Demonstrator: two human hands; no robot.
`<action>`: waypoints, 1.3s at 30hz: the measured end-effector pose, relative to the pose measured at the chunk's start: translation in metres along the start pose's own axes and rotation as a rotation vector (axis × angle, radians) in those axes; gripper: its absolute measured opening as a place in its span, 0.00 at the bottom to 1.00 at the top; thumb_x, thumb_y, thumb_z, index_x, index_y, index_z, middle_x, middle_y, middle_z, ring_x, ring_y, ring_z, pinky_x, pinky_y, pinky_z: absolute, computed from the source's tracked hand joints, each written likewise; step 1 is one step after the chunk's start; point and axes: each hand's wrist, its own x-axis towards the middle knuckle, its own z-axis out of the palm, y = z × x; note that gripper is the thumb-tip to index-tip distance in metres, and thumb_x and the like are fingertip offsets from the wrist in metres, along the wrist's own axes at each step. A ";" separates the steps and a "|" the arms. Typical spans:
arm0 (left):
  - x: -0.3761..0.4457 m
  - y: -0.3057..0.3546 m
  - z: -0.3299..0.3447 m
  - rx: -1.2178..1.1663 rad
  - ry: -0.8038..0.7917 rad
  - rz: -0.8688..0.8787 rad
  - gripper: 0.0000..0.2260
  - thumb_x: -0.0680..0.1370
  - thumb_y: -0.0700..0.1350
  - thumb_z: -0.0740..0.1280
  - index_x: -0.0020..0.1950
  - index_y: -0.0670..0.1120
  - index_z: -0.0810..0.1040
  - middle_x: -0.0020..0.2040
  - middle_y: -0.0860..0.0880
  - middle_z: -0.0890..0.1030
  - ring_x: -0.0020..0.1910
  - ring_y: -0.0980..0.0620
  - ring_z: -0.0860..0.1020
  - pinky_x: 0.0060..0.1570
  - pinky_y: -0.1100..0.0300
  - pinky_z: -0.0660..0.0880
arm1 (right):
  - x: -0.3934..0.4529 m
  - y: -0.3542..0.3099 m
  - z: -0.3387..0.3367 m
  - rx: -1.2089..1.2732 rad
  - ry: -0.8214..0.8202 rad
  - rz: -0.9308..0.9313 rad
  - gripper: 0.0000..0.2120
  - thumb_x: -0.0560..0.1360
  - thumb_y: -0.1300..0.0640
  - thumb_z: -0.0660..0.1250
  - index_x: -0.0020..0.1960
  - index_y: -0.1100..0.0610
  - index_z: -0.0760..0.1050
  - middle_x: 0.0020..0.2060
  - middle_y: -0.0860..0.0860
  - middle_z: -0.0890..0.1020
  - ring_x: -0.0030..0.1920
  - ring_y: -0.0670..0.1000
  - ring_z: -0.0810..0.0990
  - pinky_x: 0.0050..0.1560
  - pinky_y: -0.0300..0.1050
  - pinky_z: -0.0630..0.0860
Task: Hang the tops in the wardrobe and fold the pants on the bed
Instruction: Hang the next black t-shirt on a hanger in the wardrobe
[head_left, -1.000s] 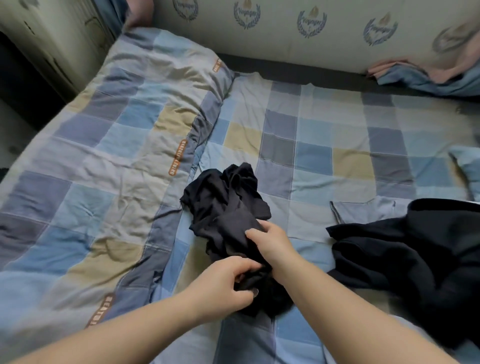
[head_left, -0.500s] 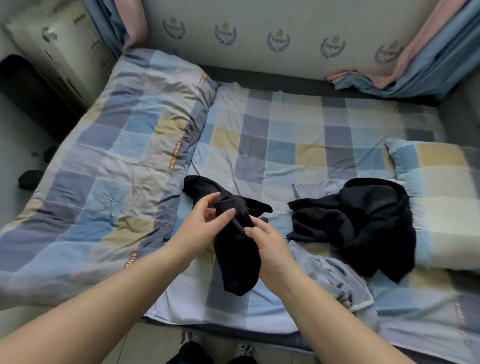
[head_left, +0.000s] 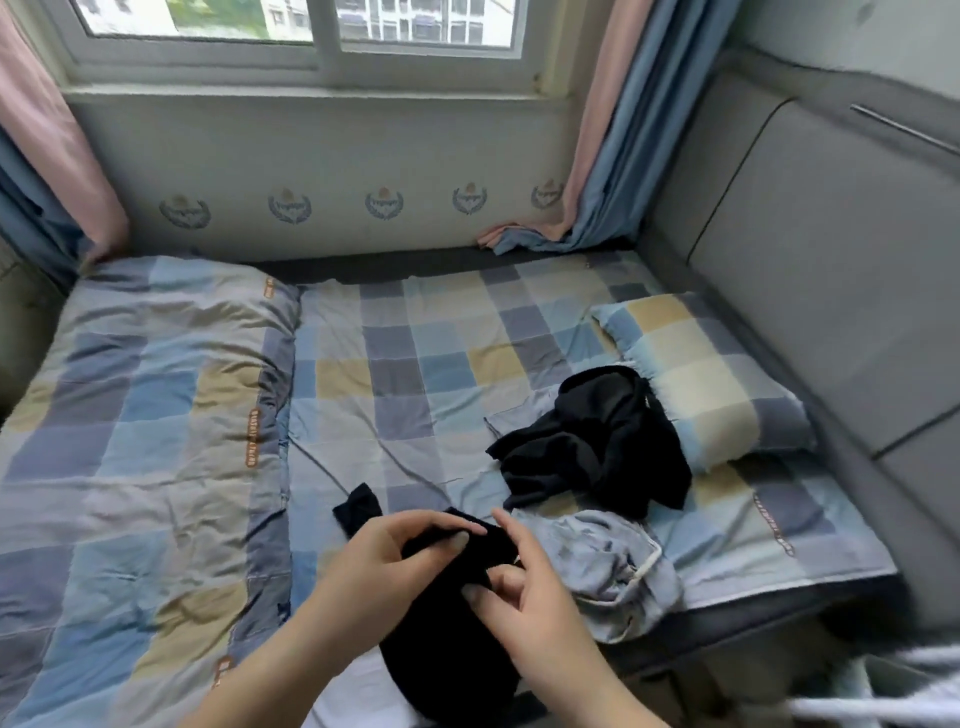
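A black garment (head_left: 452, 654) hangs in front of me over the bed's near edge, bunched at the top. My left hand (head_left: 384, 561) pinches its upper edge between thumb and fingers. My right hand (head_left: 524, 597) grips the cloth just to the right, thumb on the fabric. A second black garment (head_left: 597, 441) lies crumpled on the checked sheet (head_left: 415, 374) by the pillow. A light blue-grey garment with a white drawstring (head_left: 608, 571) lies heaped near the bed's front right edge.
A folded checked duvet (head_left: 135, 415) covers the bed's left half. A checked pillow (head_left: 706, 379) lies against the grey padded headboard (head_left: 810, 291) on the right. A window (head_left: 311, 31) with pink and blue curtains (head_left: 602, 156) stands behind the bed.
My view has tilted up, showing the window and headboard. Both hands have lifted the black garment off the sheet and drawn it toward me; it now hangs past the bed's edge.
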 end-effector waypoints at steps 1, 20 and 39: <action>-0.004 0.003 -0.002 0.036 -0.058 0.018 0.13 0.78 0.40 0.66 0.46 0.58 0.84 0.47 0.56 0.85 0.50 0.60 0.81 0.49 0.71 0.74 | -0.007 -0.001 0.004 -0.017 0.017 -0.020 0.29 0.70 0.55 0.70 0.66 0.38 0.65 0.35 0.49 0.79 0.39 0.46 0.78 0.45 0.40 0.71; -0.101 0.079 0.085 0.239 -0.665 0.532 0.11 0.77 0.39 0.68 0.44 0.57 0.82 0.42 0.57 0.84 0.44 0.61 0.81 0.44 0.74 0.72 | -0.205 0.001 0.039 -0.039 0.744 -0.251 0.10 0.65 0.46 0.71 0.44 0.48 0.77 0.34 0.49 0.76 0.39 0.46 0.73 0.43 0.45 0.69; -0.370 0.104 0.310 0.153 -1.306 0.725 0.09 0.78 0.42 0.66 0.43 0.55 0.83 0.45 0.57 0.84 0.47 0.62 0.81 0.48 0.73 0.72 | -0.581 0.063 0.058 -0.173 1.414 -0.233 0.05 0.73 0.48 0.70 0.40 0.46 0.77 0.33 0.40 0.77 0.35 0.39 0.75 0.39 0.32 0.69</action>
